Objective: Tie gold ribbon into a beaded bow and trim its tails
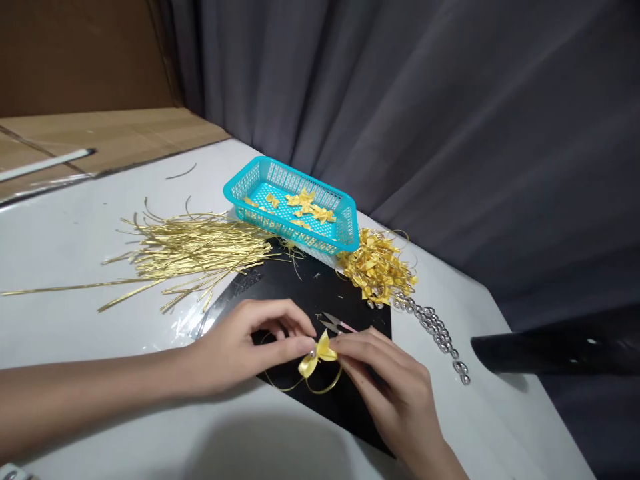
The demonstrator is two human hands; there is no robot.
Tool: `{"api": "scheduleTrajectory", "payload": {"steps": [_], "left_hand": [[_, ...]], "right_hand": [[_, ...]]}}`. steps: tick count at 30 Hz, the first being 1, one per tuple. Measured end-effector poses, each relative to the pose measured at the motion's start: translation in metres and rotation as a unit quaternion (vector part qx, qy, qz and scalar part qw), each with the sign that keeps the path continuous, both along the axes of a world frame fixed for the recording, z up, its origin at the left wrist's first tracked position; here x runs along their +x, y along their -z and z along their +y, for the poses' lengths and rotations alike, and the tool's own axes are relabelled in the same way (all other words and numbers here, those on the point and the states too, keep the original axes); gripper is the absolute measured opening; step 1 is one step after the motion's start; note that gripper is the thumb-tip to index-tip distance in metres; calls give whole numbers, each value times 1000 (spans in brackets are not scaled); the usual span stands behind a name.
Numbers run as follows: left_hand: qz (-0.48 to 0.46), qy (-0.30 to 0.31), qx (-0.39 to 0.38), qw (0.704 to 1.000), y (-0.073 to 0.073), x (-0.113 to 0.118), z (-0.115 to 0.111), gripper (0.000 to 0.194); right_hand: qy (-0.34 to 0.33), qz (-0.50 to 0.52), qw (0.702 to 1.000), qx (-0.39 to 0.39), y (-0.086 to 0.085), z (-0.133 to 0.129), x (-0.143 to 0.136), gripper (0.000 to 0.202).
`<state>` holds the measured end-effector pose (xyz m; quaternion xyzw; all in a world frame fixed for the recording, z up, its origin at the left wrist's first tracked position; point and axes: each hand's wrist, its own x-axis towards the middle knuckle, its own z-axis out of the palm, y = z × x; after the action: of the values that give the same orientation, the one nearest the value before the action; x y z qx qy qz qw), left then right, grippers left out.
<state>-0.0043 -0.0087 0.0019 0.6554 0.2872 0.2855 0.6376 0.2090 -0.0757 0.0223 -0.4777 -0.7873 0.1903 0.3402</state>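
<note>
Between my two hands is a yellow ribbon bow (309,365) with a thin gold cord looping below it. My left hand (260,337) is closed, thumb and forefinger pinching at a small silver bell or bead (313,353) on the bow's left side. From the other side, my right hand (390,380) pinches the bow's right edge between thumb and fingers. Thread snips (334,324) with pink on the handle lie just behind the bow, partly covered by my right hand. A black mat (300,287) is underneath.
A turquoise basket (295,237) holding several small yellow bows stands behind the mat. Gold cords (200,247) are heaped at the left, finished-looking yellow bows (377,267) at the right. Silver bells or beads (435,327) trail toward a dark cylindrical object (540,347). Cardboard (115,140) borders the white table.
</note>
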Motion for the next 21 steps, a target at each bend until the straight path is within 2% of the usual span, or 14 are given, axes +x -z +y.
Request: {"api": "scheduleTrajectory", "payload": {"steps": [2, 4, 7, 9, 14, 18, 21], "left_hand": [[-16, 36, -105, 994, 3, 2, 1, 17], [-44, 60, -169, 983, 7, 4, 1, 16], [-66, 75, -210, 973, 13, 4, 1, 16], [-71, 74, -220, 970, 15, 5, 1, 18], [-84, 79, -227, 967, 16, 5, 1, 20], [-65, 71, -176, 980, 13, 3, 1, 29], [-42, 80, -156, 984, 13, 2, 1, 33]], "right_hand": [[-13, 16, 1000, -8, 0, 0, 1, 26], [-7, 37, 999, -38, 1, 0, 0, 22], [34, 73, 987, -136, 1, 1, -4, 12], [60, 122, 965, -223, 1, 2, -8, 11], [45, 289, 858, -422, 5, 6, -15, 22], [27, 372, 790, -487, 17, 7, -14, 29], [33, 441, 724, -530, 26, 6, -14, 32]]}}
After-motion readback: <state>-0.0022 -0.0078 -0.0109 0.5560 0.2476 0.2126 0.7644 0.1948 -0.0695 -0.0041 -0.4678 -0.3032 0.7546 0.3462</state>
